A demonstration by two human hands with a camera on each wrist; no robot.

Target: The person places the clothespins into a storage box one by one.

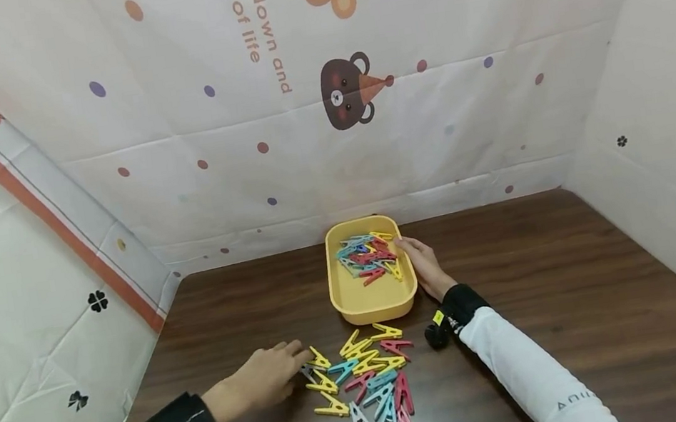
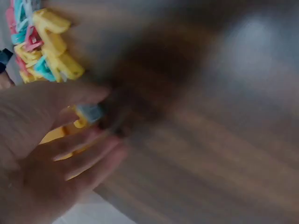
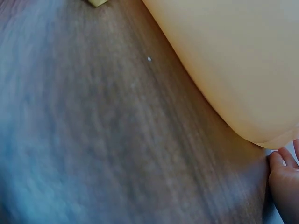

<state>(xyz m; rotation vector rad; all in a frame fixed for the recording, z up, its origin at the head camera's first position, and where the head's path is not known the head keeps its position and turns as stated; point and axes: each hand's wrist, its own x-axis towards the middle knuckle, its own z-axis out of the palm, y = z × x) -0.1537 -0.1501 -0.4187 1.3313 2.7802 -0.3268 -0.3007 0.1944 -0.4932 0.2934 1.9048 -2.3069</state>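
Now the left hand (image 1: 263,379) reaches in from the lower left of the frame — a small grey plastic clip (image 2: 91,113) sits between its thumb and fingers, but I cannot tell if they pinch it, or which way its long side points. The right hand (image 1: 427,268) is farther off, holding the right rim of the yellow plastic tray (image 1: 366,299). From the grey clip, that tray lies up and to the right — past the loose coloured plastic clips (image 1: 382,379).
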